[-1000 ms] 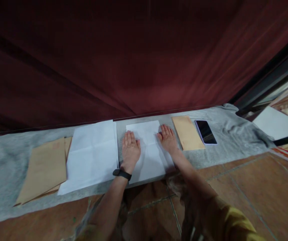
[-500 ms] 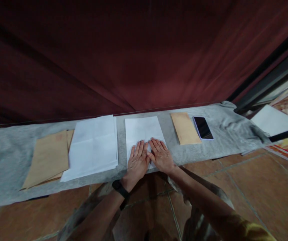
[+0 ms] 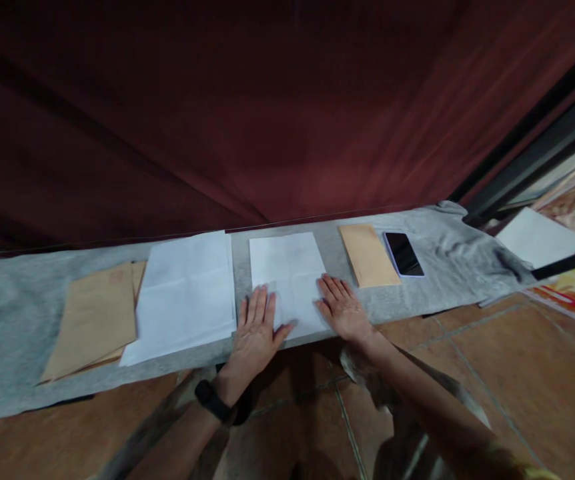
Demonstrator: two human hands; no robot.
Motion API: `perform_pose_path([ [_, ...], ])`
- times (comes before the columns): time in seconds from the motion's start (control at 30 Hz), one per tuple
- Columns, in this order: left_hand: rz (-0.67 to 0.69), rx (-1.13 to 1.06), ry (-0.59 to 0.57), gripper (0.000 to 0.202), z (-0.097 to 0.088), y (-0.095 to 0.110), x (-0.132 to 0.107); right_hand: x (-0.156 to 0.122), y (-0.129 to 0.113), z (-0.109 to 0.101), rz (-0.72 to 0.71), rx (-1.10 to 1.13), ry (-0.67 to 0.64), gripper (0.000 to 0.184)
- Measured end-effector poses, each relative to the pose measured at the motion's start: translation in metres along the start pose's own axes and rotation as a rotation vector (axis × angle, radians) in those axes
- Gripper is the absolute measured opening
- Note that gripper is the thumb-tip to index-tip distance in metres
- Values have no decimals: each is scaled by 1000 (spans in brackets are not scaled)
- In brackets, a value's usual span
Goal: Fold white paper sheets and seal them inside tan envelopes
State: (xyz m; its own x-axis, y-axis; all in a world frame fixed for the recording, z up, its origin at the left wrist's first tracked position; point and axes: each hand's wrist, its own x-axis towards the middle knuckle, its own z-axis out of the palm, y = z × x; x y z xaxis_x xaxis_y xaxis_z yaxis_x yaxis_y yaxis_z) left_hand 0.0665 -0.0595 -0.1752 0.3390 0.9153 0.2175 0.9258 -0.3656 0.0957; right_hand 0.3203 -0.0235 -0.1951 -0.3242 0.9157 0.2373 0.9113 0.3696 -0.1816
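Note:
A white sheet of paper [image 3: 290, 260] with faint crease lines lies flat in front of me. My left hand [image 3: 256, 331] rests on its left edge, palm down with the fingers spread. On the right edge lies my right hand [image 3: 343, 308], also flat and open. Each hand covers a bit of the sheet's near side. Left of it is a stack of larger white paper [image 3: 185, 293], close to my left hand. A brown envelope [image 3: 369, 255] lies just beyond my right hand.
More brown envelopes [image 3: 98, 310] overlap the paper stack's left side. A phone [image 3: 404, 255] lies right of the single envelope. Everything sits on a narrow surface with a grey cloth [image 3: 7, 313]. A dark red curtain [image 3: 267, 133] hangs behind, and tiled floor [image 3: 497, 360] shows in front.
My hands have moved apart from the middle of the sheet, the left one to its left edge and the right one to its right edge. The sheet stays in place.

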Motion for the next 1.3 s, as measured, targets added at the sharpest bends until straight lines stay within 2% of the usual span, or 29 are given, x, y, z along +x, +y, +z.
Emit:
perform_pose_path([
  [0.13, 167, -27, -123, 70, -9, 3, -7, -5, 8, -3, -41, 25, -12, 55],
  [0.4, 234, -36, -197, 62, -18, -8, -4, -8, 18, -14, -132, 85, -56, 57],
  [0.6, 220, -66, -242, 61, -21, -13, -1, -6, 27, -19, -175, 154, -104, 60],
  [0.7, 200, -133, -257, 60, -25, -26, 5, -2, 36, -22, -167, 245, -129, 52],
  [0.77, 179, -207, -256, 55, -30, -36, 10, 1, 44, -25, -112, 346, -125, 47],
  [0.87, 147, -338, -222, 40, -41, -47, 14, 6, 52, -29, -62, 488, -87, 59],
  [1.0, 179, -449, -221, 32, -55, -43, 14, 12, 49, -33, -156, 545, -38, 67],
  [1.1, 198, -506, -241, 31, -60, -38, 11, 15, 44, -34, -200, 596, -51, 59],
  [1.2, 122, -588, -312, 31, -61, -42, 10, 18, 43, -31, -225, 630, -142, 47],
  [1.3, 60, -668, -432, 48, -61, -54, 11, 18, 45, -28, -198, 681, -191, 37],
])
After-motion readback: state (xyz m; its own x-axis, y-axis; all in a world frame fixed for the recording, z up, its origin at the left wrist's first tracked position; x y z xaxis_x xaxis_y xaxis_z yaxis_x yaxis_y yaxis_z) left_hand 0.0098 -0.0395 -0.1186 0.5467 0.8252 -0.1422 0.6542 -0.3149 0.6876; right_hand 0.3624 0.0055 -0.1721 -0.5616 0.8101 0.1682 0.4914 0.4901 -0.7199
